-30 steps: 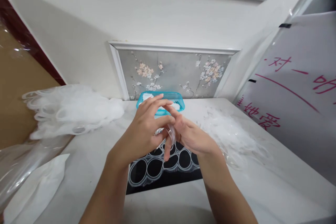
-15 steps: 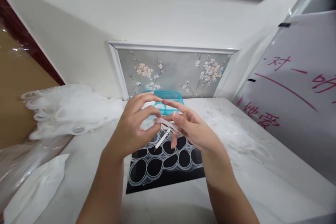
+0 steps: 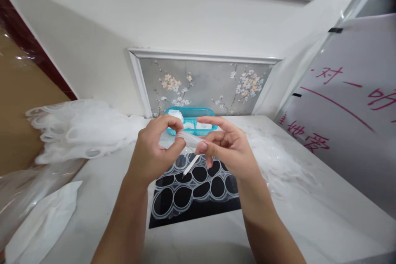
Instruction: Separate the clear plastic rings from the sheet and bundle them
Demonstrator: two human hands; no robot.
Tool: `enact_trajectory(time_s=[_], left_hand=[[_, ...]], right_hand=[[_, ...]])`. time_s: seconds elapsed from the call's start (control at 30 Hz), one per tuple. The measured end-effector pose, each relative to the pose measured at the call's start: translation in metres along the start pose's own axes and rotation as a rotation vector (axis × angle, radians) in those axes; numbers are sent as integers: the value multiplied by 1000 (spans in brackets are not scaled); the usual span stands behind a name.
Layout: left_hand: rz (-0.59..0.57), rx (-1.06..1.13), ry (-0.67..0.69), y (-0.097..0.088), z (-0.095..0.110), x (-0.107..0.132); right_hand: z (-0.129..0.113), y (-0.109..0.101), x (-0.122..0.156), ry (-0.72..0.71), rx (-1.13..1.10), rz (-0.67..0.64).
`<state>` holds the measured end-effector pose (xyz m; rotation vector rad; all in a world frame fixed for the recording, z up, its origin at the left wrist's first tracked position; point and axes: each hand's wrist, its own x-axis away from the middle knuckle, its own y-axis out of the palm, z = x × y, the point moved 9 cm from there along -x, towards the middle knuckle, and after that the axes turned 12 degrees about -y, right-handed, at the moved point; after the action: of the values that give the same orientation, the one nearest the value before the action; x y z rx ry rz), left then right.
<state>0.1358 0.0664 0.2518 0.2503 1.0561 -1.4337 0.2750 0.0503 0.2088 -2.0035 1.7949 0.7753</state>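
A thin, translucent white strip of film [image 3: 191, 141] is stretched between my two hands, above the black mat. My left hand [image 3: 159, 144] pinches its left end between thumb and index finger. At the other end, my right hand [image 3: 227, 144] holds the film with thumb and bent fingers, its index finger stretched out to the left. Below them, a clear sheet with rows of oval outlines [image 3: 201, 189] lies on the black mat [image 3: 213, 211]. A slim white tool with a pointed tip [image 3: 191, 166] slants over this sheet; its upper end is hidden behind my right hand.
Against the wall stands a turquoise basket [image 3: 198, 111] with white pieces in its compartments. A heap of white cut-out sheets [image 3: 83, 132] lies at the left, clear film scraps [image 3: 278, 161] at the right. A white packet [image 3: 43, 222] sits front left. A whiteboard [image 3: 349, 82] leans at the right.
My left fingers have closed into a pinch and dropped a little. My right index finger has drawn back from the left hand, so more of the basket shows. The film is pulled straighter; the white tool looks unmoved.
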Motion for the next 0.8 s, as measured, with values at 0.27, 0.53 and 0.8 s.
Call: enact_trajectory(time_s=[0.27,0.53,0.8], left_hand=[[-135,-22,132,17,8,2],[-57,-38,40,-1,-8,-5],[-108,-60,254,15,9,3]], right_hand=[[12,2,-4,20,-43,-62],[18,5,-3,80,-93,-118],[24,16,0,87,-31,-209]])
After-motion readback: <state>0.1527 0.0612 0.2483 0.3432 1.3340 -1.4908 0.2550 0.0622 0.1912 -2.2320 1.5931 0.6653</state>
